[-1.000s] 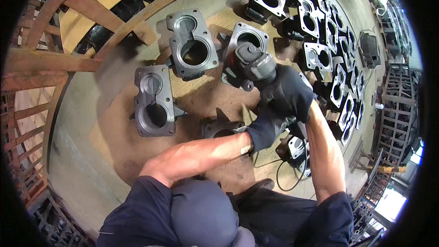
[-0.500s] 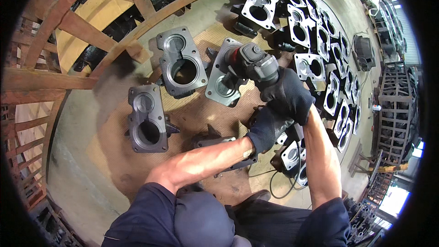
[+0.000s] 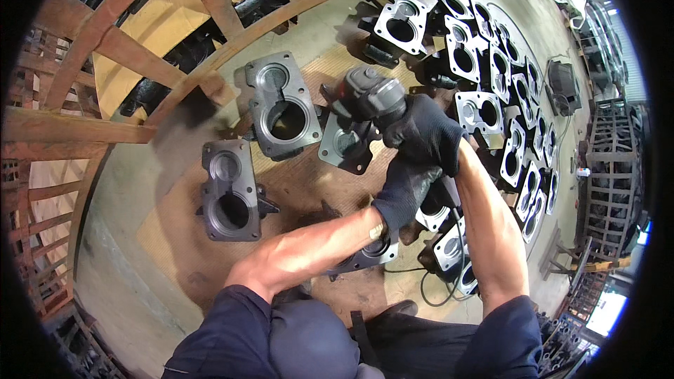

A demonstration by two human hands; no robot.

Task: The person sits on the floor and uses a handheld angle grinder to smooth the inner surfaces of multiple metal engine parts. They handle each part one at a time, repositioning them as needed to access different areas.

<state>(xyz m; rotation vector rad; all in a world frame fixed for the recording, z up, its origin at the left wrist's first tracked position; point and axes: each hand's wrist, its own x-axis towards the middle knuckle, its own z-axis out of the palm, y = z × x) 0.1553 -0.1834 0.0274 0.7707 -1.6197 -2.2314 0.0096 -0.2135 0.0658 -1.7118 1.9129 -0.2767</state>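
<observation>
Both my hands wear dark gloves and grip a black angle grinder [image 3: 377, 96]. My right hand [image 3: 425, 130] is wrapped round its body, just behind the head. My left hand [image 3: 407, 188] is closed on the rear part, lower down; its fingers are partly hidden. The grinder's head covers the upper part of a flat-faced grey metal casting [image 3: 344, 146]; whether its disc touches the face cannot be made out. Left of it lies another casting [image 3: 303, 142] with one shallow round recess and one large hole. A third casting [image 3: 230, 163] is nearer on the left.
Rows of similar castings [image 3: 479, 112] fill the floor on the right. Another casting [image 3: 382, 256] lies partly under my left forearm. A black cable [image 3: 425, 288] loops near my feet. Rusty metal crate frames [image 3: 77, 126] stand left and far; cardboard [image 3: 154, 21] shows inside one.
The grinder and both hands have shifted slightly left over the same casting. The whole view has also moved a little. Both hands keep their grip.
</observation>
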